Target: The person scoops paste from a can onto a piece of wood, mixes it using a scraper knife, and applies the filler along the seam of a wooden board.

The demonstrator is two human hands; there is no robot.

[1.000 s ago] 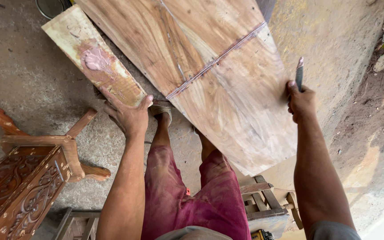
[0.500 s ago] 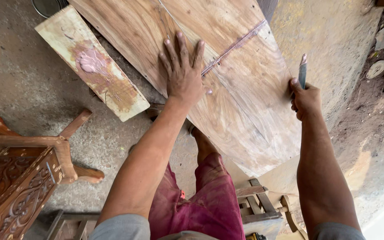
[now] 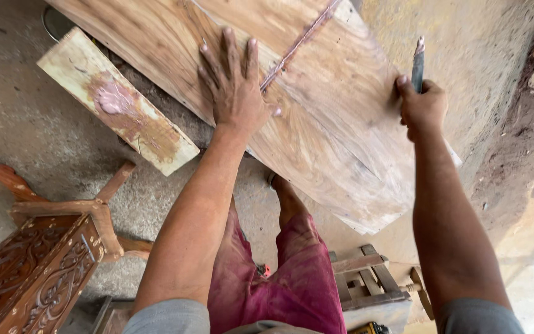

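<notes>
A large wooden panel (image 3: pixel 341 130) with swirling grain and a pinkish filler line lies tilted across the upper middle of the head view. My left hand (image 3: pixel 233 86) rests flat on its face, fingers spread, just left of the filler line. My right hand (image 3: pixel 423 106) grips the panel's right edge while clutching a thin dark pencil-like tool (image 3: pixel 418 62) that points upward. My legs in maroon shorts (image 3: pixel 279 278) stand below the panel.
A short plank (image 3: pixel 115 102) smeared with pink filler lies on the concrete floor at left. A carved wooden furniture piece (image 3: pixel 38 260) sits at lower left. A small wooden frame (image 3: pixel 366 278) lies by my right leg. Dirt and stones border the right side.
My left hand left the panel's lower left edge and moved up onto its face, now lying flat. The right hand stays at the right edge with the tool.
</notes>
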